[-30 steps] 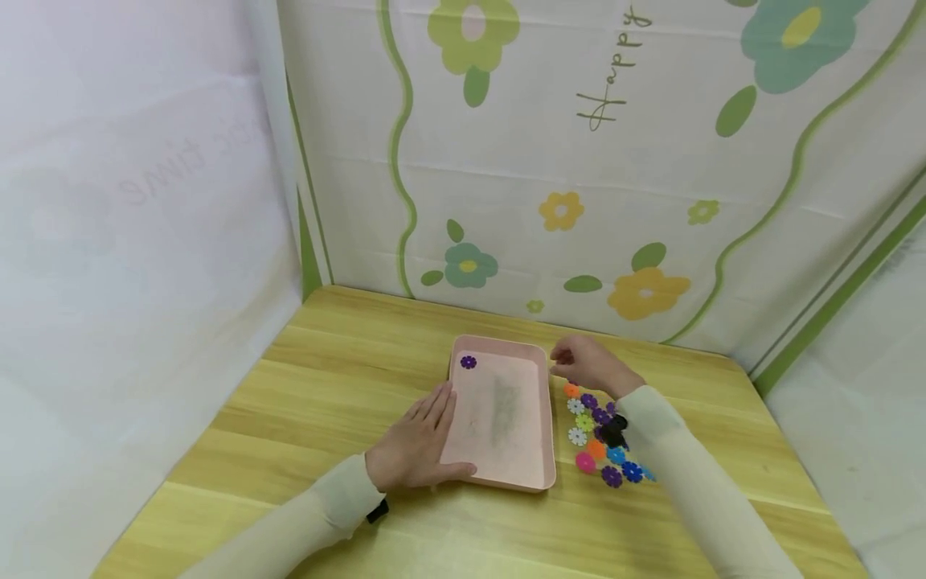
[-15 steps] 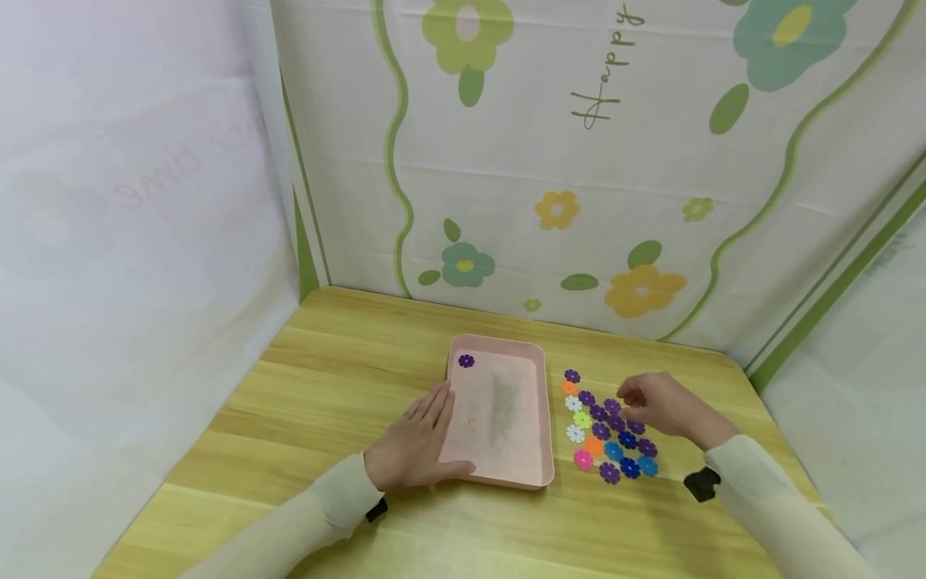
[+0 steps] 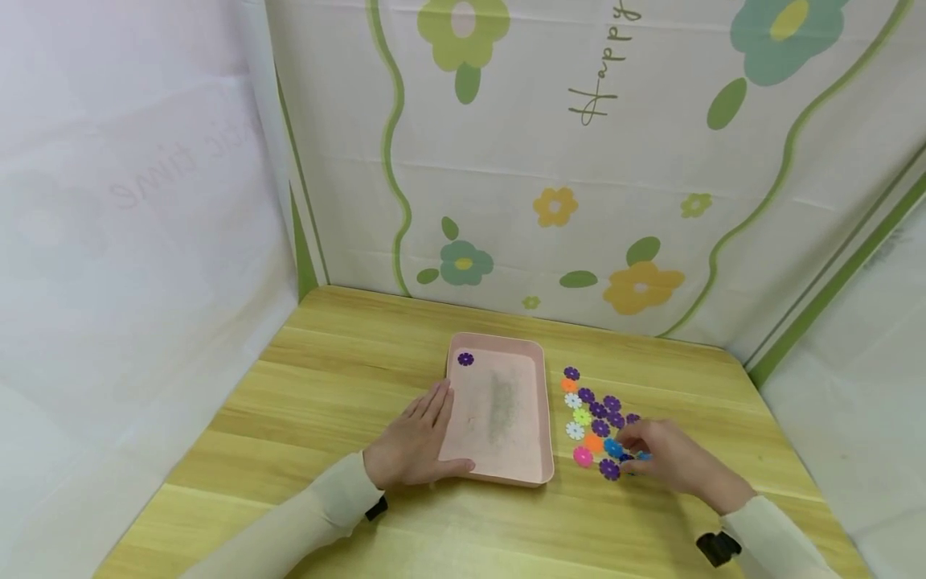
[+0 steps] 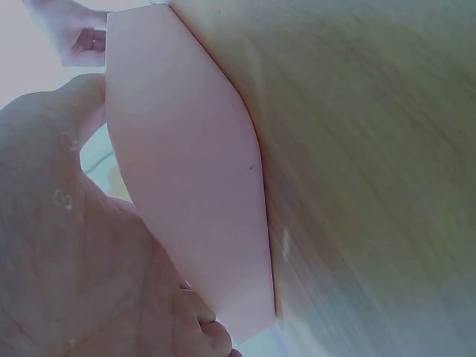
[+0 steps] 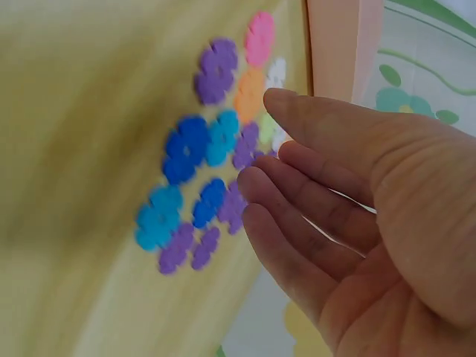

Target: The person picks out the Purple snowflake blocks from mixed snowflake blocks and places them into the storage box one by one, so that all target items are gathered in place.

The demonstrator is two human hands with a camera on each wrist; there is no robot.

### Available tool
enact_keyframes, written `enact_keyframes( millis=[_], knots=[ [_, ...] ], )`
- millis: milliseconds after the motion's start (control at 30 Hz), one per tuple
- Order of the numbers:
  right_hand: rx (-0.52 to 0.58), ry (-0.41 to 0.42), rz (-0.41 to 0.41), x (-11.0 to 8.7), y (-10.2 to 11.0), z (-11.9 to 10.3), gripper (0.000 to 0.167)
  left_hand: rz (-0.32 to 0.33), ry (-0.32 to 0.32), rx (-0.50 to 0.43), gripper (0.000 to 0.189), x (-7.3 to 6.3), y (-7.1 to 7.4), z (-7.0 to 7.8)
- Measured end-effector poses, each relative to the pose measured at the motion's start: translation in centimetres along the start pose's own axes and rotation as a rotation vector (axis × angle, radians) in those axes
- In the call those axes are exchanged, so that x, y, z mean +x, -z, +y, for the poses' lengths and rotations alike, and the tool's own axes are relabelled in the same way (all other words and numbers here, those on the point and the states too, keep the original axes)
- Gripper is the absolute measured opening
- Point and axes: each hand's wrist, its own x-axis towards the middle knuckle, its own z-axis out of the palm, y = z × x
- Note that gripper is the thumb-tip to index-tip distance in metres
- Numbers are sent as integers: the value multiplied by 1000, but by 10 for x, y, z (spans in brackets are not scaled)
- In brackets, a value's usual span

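Note:
A shallow pink tray (image 3: pixel 499 442) lies on the wooden table, with one purple flower-shaped disc (image 3: pixel 465 359) in its far left corner. My left hand (image 3: pixel 412 442) rests with straight fingers along the tray's left rim, thumb at the near left corner. Right of the tray lies a loose cluster of flower discs: purple, orange, white, yellow-green, pink (image 3: pixel 583 456) and blue. Over the cluster's near right part hovers my right hand (image 3: pixel 676 458). In the right wrist view its fingers are gently bent, thumb apart from them, nothing between; blue discs (image 5: pixel 186 149) lie beyond the fingertips.
White cloth walls with printed flowers stand behind the table (image 3: pixel 347 370) and at both sides. The tray's outer wall (image 4: pixel 193 171) fills much of the left wrist view. Black straps show at both cuffs.
My right hand has moved from beside the tray's far right corner, rightward and then toward the near side of the disc cluster. My left hand stays on the tray rim.

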Motion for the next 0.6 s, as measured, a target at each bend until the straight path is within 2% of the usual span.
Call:
enact_keyframes(
  millis=[267, 433, 600],
  knots=[
    [-2, 13, 42, -4, -30, 0, 31, -8, -10, -13, 112, 0, 1, 0],
    [-19, -15, 59, 1, -34, -1, 29, -8, -3, -19, 111, 0, 1, 0],
    [-9, -22, 33, 6, -32, -1, 28, -10, -1, -26, 111, 0, 1, 0]
  ],
)
